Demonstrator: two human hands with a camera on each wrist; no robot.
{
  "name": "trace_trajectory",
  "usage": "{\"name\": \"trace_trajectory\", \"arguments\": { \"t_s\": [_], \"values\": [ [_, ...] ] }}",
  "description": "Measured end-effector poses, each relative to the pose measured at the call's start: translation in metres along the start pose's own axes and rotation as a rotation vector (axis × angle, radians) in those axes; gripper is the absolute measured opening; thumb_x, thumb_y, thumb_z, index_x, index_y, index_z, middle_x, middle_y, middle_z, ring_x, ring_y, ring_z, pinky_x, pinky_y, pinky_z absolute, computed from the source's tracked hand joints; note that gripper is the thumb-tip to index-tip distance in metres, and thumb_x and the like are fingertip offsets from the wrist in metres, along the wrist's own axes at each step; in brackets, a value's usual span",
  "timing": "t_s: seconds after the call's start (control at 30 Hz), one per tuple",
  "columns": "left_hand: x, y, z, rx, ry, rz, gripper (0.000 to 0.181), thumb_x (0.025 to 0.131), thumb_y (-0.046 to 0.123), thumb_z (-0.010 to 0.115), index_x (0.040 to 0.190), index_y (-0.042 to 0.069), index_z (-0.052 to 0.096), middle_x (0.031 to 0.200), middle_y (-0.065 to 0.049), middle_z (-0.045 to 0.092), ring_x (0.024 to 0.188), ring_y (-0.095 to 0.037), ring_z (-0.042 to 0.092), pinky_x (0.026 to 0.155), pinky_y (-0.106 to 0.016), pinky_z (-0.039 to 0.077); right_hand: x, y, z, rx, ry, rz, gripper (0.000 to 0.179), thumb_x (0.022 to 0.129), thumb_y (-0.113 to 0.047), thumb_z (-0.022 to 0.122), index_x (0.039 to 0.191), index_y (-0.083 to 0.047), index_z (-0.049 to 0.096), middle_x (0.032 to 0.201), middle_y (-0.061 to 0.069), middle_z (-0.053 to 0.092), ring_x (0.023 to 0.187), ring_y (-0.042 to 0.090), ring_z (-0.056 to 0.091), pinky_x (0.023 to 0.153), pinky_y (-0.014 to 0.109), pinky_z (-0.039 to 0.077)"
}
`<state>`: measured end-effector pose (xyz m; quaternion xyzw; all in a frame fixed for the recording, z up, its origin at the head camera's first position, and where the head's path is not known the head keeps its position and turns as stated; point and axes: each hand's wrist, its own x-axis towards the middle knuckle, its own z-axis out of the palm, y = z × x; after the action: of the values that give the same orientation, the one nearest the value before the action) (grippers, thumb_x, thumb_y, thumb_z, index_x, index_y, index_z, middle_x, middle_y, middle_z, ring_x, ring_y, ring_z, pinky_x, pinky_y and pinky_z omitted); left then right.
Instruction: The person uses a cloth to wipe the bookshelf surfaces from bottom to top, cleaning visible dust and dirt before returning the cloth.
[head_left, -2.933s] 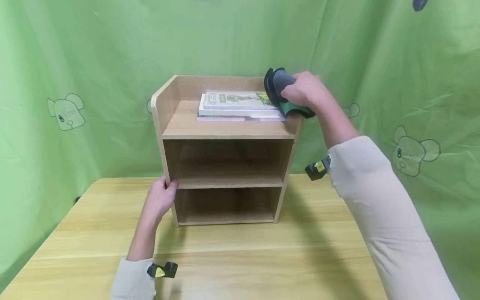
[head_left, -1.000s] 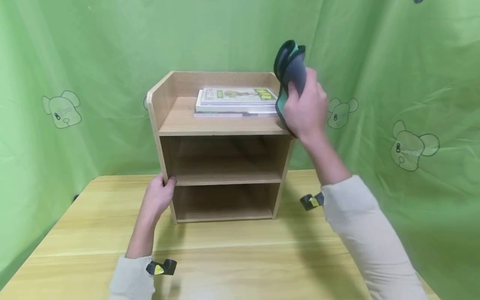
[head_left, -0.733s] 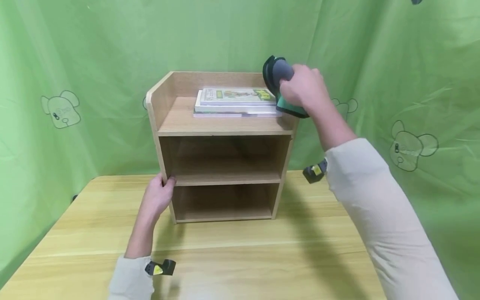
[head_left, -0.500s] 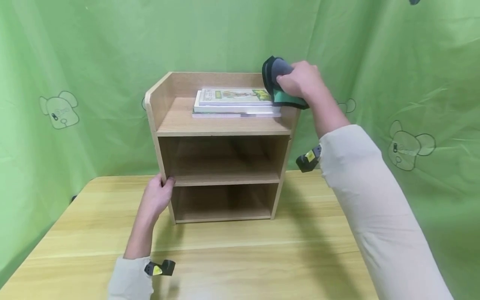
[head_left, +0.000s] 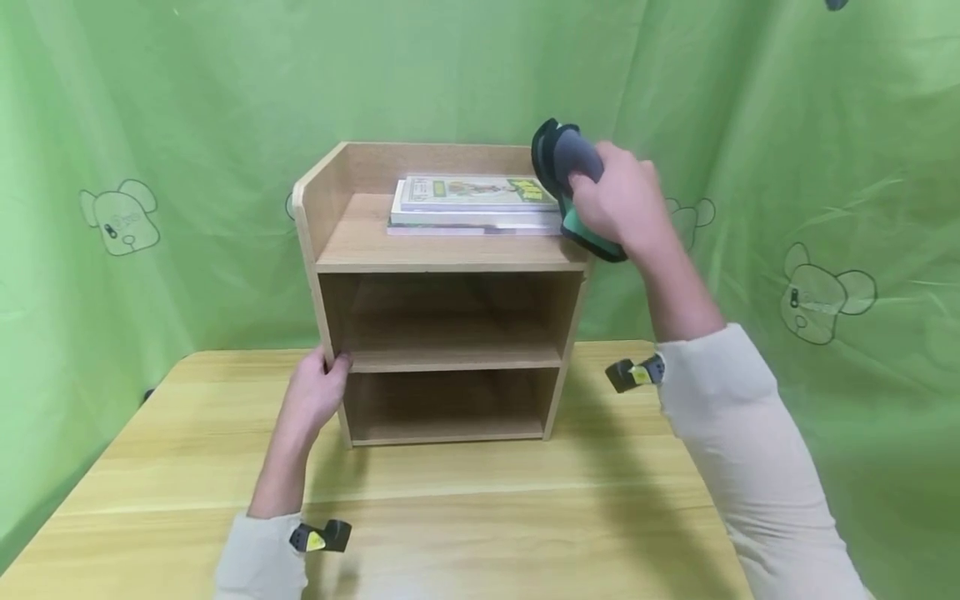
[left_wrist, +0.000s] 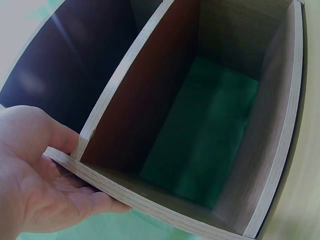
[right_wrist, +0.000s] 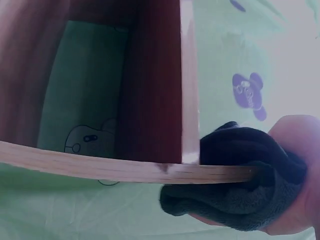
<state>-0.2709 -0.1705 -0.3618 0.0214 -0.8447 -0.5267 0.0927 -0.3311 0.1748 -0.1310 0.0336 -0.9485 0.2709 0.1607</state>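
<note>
A small wooden shelf unit (head_left: 450,267) stands upright in the head view. On its left, my left hand (head_left: 318,392) grips the side panel where the middle board meets it, thumb on the front and fingers round the outside, as the left wrist view confirms. My right hand (head_left: 622,200) holds a folded grey and green cloth (head_left: 576,156) with dark edging at the top right side panel. In the right wrist view the cloth (right_wrist: 235,200) wraps over both faces of that panel's edge (right_wrist: 220,173). The cloth hides the panel's upper part in the head view.
A short stack of books (head_left: 472,218) lies on the top board, close beside the cloth. Two compartments open to the front below it. The unit stands on a light wooden table (head_left: 450,517), with a green curtain (head_left: 225,100) behind and at both sides.
Holding the cloth, my right hand has gone back and forth along the right panel's top edge; over the last half second it came forward and down. My left hand keeps its grip.
</note>
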Motion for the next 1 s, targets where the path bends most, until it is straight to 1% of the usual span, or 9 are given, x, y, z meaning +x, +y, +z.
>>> {"name": "trace_trajectory", "arguments": {
  "t_s": [0.13,0.2,0.33,0.47,0.57,0.63,0.73,0.9,1.0],
  "values": [
    [0.000,0.000,0.001,0.001,0.002,-0.005,0.033,0.107,0.025,0.043,0.124,0.002,0.058,0.079,-0.005,0.043,0.071,-0.020,0.042,0.062,-0.033,0.040,-0.018,0.011,0.017,0.107,0.169,-0.080,0.049,0.104,-0.029,0.047,0.151,-0.018,0.045,0.144,0.017,0.059,0.126,0.039,0.059,0.104,0.055,0.048],
    [0.000,0.000,0.000,0.001,0.000,-0.010,0.033,0.107,0.026,0.043,0.124,0.002,0.058,0.078,-0.005,0.043,0.070,-0.020,0.041,0.062,-0.033,0.040,-0.027,0.018,0.031,0.193,0.287,-0.146,0.047,0.103,-0.024,0.051,0.150,-0.021,0.049,0.141,0.015,0.062,0.125,0.037,0.061,0.104,0.053,0.049],
    [0.000,-0.001,-0.002,0.004,-0.003,-0.019,0.033,0.107,0.027,0.043,0.123,0.002,0.057,0.077,-0.003,0.043,0.068,-0.018,0.041,0.059,-0.032,0.040,-0.038,0.038,0.064,0.367,0.554,-0.312,0.054,0.097,-0.009,0.058,0.148,-0.024,0.052,0.136,0.013,0.065,0.120,0.036,0.064,0.103,0.050,0.051],
    [-0.001,-0.002,-0.003,0.008,-0.001,-0.017,0.033,0.107,0.027,0.043,0.122,0.001,0.057,0.076,-0.003,0.042,0.067,-0.018,0.041,0.059,-0.032,0.040,-0.044,0.060,0.105,0.449,0.793,-0.453,0.058,0.092,0.000,0.062,0.147,-0.016,0.054,0.128,0.018,0.068,0.111,0.037,0.066,0.098,0.049,0.054],
    [0.000,-0.003,-0.003,0.004,0.005,-0.012,0.031,0.107,0.027,0.043,0.118,0.001,0.057,0.076,-0.003,0.042,0.067,-0.018,0.041,0.059,-0.032,0.040,-0.051,0.076,0.129,0.471,0.889,-0.508,0.056,0.088,0.002,0.065,0.142,-0.008,0.058,0.122,0.021,0.070,0.106,0.039,0.067,0.094,0.052,0.055],
    [0.001,-0.003,-0.002,0.002,0.008,-0.007,0.029,0.107,0.027,0.044,0.113,0.001,0.057,0.076,-0.003,0.041,0.067,-0.019,0.040,0.059,-0.032,0.040,-0.057,0.084,0.139,0.476,0.906,-0.515,0.054,0.085,0.004,0.066,0.138,-0.005,0.061,0.120,0.021,0.071,0.105,0.040,0.068,0.092,0.054,0.055],
    [0.001,-0.004,-0.002,-0.003,0.012,-0.009,0.028,0.107,0.027,0.044,0.110,0.002,0.056,0.075,-0.003,0.041,0.066,-0.018,0.040,0.058,-0.032,0.039,-0.063,0.094,0.148,0.486,0.874,-0.497,0.049,0.081,0.008,0.065,0.129,-0.003,0.064,0.117,0.021,0.071,0.103,0.040,0.068,0.090,0.056,0.055],
    [0.000,-0.004,-0.003,0.000,0.013,-0.014,0.030,0.107,0.026,0.043,0.115,0.001,0.057,0.075,-0.003,0.041,0.065,-0.017,0.039,0.057,-0.030,0.039,-0.078,0.110,0.162,0.502,0.726,-0.400,0.041,0.076,0.013,0.059,0.116,0.003,0.059,0.111,0.023,0.069,0.099,0.041,0.066,0.085,0.056,0.053],
    [0.000,-0.003,-0.003,-0.002,0.011,-0.019,0.030,0.107,0.026,0.043,0.116,0.002,0.057,0.075,-0.003,0.042,0.064,-0.017,0.039,0.055,-0.030,0.038,-0.088,0.120,0.170,0.508,0.606,-0.304,0.038,0.080,0.011,0.062,0.116,0.002,0.056,0.109,0.024,0.067,0.096,0.042,0.064,0.080,0.056,0.052]
  ]
}}
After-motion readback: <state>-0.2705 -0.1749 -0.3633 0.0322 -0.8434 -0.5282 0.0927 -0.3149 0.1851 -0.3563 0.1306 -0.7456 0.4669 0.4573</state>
